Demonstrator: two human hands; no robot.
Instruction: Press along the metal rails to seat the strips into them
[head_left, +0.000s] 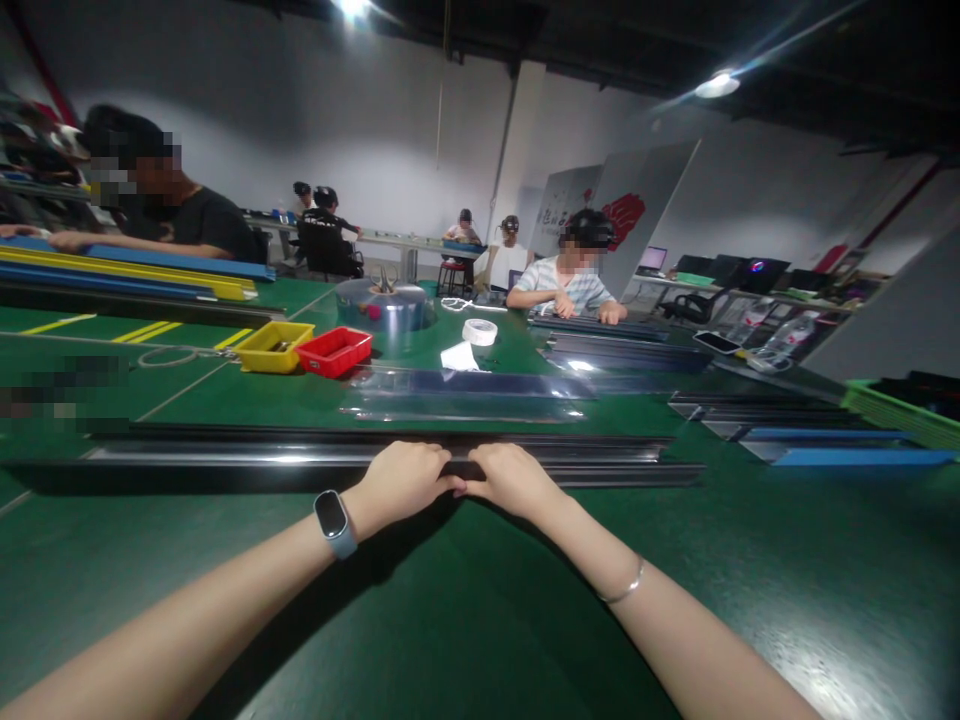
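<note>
A long black channel-shaped profile [225, 470] lies across the green table in front of me, with a shiny strip along its inside. My left hand [405, 480] grips its near wall around the middle, fingers curled over the edge and thumb on the near side. Right beside it, my right hand [514, 478] is closed on the same wall, the two thumbs almost meeting. Parts of the fingers are hidden behind the wall. Just beyond the profile lie clear plastic strips [465, 400].
A yellow bin [275, 347] and a red bin [335, 351] stand beyond the profile, near a tape roll [480, 331] and a coil of clear film [386, 305]. Blue and black profiles [840, 445] lie at right. Co-workers sit across the table [480, 620].
</note>
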